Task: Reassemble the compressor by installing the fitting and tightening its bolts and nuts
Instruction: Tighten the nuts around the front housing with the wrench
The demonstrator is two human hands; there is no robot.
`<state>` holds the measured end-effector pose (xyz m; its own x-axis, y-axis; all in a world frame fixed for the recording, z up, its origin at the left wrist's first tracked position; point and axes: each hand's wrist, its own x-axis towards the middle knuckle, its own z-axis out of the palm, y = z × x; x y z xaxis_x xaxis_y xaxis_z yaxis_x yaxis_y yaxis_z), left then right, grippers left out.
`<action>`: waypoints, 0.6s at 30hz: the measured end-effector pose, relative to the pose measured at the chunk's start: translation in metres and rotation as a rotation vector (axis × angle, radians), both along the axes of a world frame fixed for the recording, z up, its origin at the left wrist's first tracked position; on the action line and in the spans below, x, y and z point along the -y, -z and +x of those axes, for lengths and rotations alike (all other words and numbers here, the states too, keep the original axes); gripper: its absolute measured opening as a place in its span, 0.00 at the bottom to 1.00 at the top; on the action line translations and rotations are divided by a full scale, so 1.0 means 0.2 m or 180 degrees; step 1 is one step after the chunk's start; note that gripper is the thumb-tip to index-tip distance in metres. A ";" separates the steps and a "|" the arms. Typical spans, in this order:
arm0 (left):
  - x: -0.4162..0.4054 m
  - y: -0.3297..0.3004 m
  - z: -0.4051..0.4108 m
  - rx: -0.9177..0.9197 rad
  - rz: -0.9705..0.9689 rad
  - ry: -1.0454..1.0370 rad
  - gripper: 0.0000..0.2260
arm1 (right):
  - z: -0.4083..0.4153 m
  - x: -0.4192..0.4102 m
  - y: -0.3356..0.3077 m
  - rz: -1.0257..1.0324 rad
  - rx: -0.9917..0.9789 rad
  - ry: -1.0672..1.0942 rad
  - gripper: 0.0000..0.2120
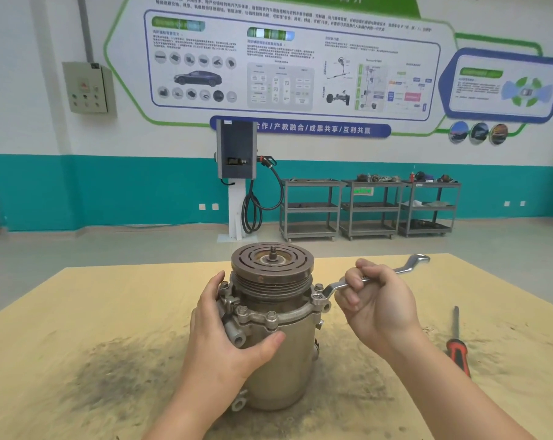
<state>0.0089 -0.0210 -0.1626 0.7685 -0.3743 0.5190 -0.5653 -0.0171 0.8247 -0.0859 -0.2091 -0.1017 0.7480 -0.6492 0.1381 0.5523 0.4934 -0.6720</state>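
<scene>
A metal compressor (pixel 287 357) stands upright on the tan table (pixel 78 312), its grooved pulley (pixel 272 265) on top. Several bolts sit around its flange (pixel 287 315). My left hand (pixel 224 331) wraps the compressor's left side, thumb across the front of the body, next to a tubular fitting (pixel 235 335). My right hand (pixel 379 300) grips the shaft of a silver ring wrench (pixel 408 263). The wrench's near end sits over a bolt (pixel 320 289) on the flange's right side.
A screwdriver (pixel 457 347) with a red and black handle lies on the table to the right. Dark grime stains the tabletop around the compressor. Beyond the table are grey shelf carts (pixel 368 208) and a charging post (pixel 237 173) by the wall.
</scene>
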 end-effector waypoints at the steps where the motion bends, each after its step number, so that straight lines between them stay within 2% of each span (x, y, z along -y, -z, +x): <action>1: 0.00 0.00 0.00 -0.0007 -0.0005 -0.0004 0.48 | 0.01 0.01 -0.01 -0.0001 -0.0039 -0.0062 0.06; 5: 0.00 0.00 -0.01 -0.0041 -0.0068 -0.0003 0.48 | 0.02 -0.01 0.02 0.0149 0.0053 -0.0042 0.08; 8: 0.00 0.00 -0.01 0.0011 -0.0104 -0.0010 0.47 | -0.01 -0.05 0.07 0.0057 0.0291 0.0318 0.15; 10: 0.01 0.00 -0.01 0.0042 -0.0032 -0.0010 0.49 | -0.05 -0.09 0.09 -0.0179 0.0346 0.0692 0.20; 14: 0.02 -0.01 0.00 0.0127 0.0152 -0.0132 0.55 | -0.09 -0.27 0.15 -0.0862 0.0529 0.1543 0.15; 16: 0.02 -0.01 -0.01 0.0114 0.0192 -0.0210 0.56 | -0.08 -0.38 0.18 -0.1261 0.0353 0.1927 0.14; 18: 0.02 -0.02 -0.03 0.0077 0.0270 -0.0394 0.57 | -0.09 -0.44 0.16 -0.1472 0.0206 0.2028 0.15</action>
<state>0.0027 -0.0249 -0.1593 0.7991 -0.3208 0.5084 -0.5742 -0.1569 0.8036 -0.1036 -0.1213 -0.1344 0.2325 -0.8161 0.5292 0.6795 -0.2530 -0.6887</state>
